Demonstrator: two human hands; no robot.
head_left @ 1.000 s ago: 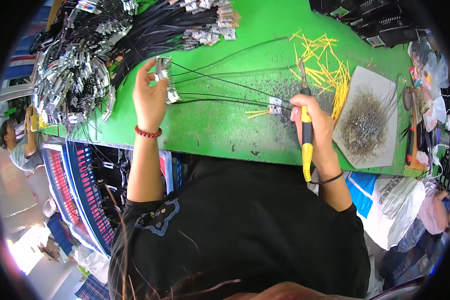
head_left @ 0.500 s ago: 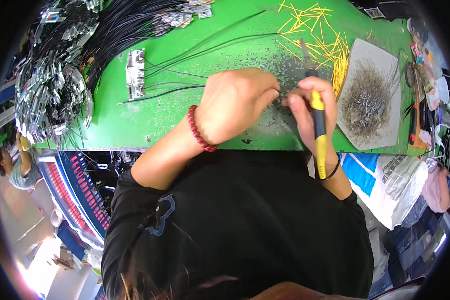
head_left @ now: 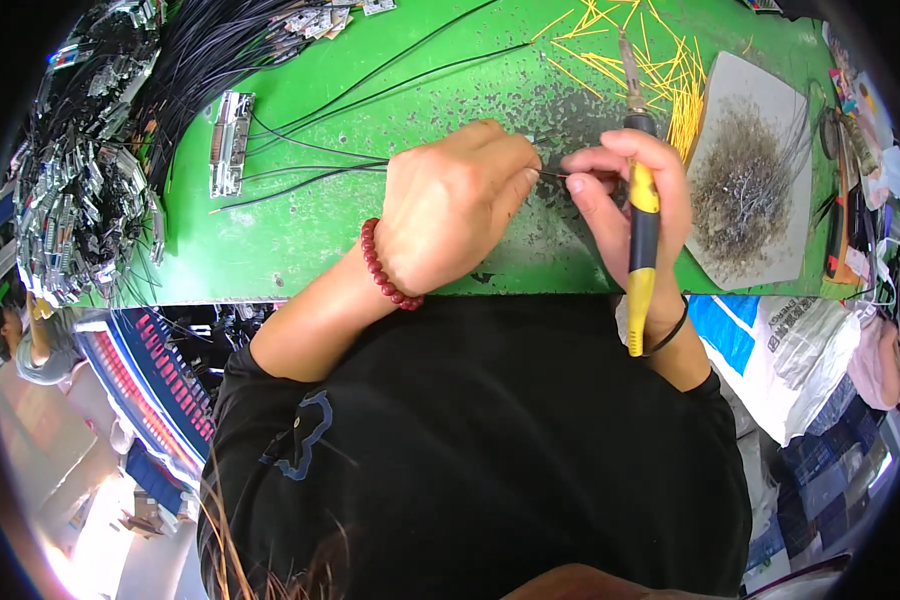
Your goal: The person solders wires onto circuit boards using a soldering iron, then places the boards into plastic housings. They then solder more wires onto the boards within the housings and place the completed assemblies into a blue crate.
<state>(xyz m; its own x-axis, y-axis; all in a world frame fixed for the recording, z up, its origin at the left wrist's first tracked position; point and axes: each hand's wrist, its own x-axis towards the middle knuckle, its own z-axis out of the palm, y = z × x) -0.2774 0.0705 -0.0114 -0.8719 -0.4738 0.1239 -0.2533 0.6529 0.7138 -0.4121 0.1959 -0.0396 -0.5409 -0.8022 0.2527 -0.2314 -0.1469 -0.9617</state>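
Observation:
My left hand (head_left: 460, 200), with a red bead bracelet at its wrist, is closed in a pinch on a thin black wire (head_left: 330, 171). The wire runs left toward a silver metal part (head_left: 230, 145) lying on the green table (head_left: 310, 250). A short stretch of wire shows between my hands. The thumb and forefinger of my right hand (head_left: 640, 200) are at its other end; whether they grip it is hard to tell. Held in that same hand is a yellow and black soldering iron (head_left: 643, 230), its metal tip pointing to the far side.
Thin yellow tubes (head_left: 670, 90) lie scattered beyond my right hand. A grey board (head_left: 790, 250) with dark residue and solder bits is at the right. Black cables (head_left: 210, 60) and a heap of silver metal parts (head_left: 80, 210) fill the left. Other people are at both edges.
My hands have drawn slightly apart, showing more wire between them. The soldering iron stands more upright. The silver part appears farther left, partly from a shift of the view.

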